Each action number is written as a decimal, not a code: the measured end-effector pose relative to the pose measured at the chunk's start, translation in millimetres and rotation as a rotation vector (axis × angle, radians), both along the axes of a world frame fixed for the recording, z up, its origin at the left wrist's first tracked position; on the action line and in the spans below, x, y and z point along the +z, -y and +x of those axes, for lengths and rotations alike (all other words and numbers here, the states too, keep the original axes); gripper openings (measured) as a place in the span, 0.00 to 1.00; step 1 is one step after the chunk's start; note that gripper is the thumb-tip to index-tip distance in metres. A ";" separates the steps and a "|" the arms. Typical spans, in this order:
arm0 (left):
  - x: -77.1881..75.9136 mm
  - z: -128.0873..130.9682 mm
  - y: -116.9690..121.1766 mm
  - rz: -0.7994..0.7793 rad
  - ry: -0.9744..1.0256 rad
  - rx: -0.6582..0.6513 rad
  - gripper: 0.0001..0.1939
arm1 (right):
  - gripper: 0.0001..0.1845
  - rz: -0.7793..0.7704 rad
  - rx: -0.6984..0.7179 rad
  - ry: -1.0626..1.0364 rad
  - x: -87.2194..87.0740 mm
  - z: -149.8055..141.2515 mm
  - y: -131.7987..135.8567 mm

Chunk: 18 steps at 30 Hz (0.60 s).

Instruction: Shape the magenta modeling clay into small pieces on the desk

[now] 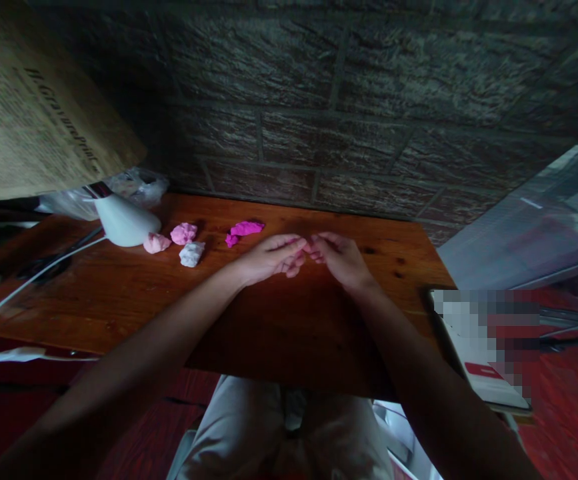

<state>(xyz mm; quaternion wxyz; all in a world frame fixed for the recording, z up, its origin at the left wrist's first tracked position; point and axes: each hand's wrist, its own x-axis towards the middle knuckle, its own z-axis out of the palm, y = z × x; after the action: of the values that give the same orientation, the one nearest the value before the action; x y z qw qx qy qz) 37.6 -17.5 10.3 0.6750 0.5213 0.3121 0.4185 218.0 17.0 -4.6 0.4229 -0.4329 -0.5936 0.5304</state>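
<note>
Over the wooden table (289, 327), my left hand (273, 259) and my right hand (341, 259) meet fingertip to fingertip. The fingers of both are curled and pinched; whatever lies between them is too small or hidden to make out. Just left of my left hand is a bright magenta piece (246, 229) of soft, clay-like stuff, with a smaller bit at its end. Farther left, three crumpled lumps sit close together: a pink one (183, 233), a pale pink one (157, 243) and a white one (191, 254).
A lamp's white base (126, 220) stands at the left under a newsprint-patterned shade (43, 113). Its white cable (33, 273) loops over the table's front edge. Behind it lies a clear plastic bag (139, 187). A brick-patterned wall (289, 100) rises behind; a partly blurred-out flat item (473, 353) is at the right.
</note>
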 end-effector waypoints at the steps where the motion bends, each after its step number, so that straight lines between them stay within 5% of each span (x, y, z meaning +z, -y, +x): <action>1: -0.7 0.2 -0.3 0.027 -0.011 0.005 0.23 | 0.13 -0.002 -0.008 0.006 -0.5 0.0 -0.3; 5: -2.2 -2.0 -4.7 0.042 -0.066 0.022 0.28 | 0.15 0.005 -0.038 0.034 -3.9 -1.3 -1.4; 10: 0.0 -5.9 -6.8 -0.083 0.042 -0.121 0.20 | 0.20 0.106 -0.005 0.056 -5.0 0.5 -2.2; 18: 0.6 -3.1 -0.9 0.283 -0.124 0.026 0.19 | 0.20 0.242 0.096 -0.060 14.1 -1.8 9.8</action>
<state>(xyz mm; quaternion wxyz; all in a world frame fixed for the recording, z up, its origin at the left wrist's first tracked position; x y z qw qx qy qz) 34.4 -16.5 10.9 0.5689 0.6320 0.2980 0.4337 216.1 7.1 9.5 0.4638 -0.3339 -0.6605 0.4870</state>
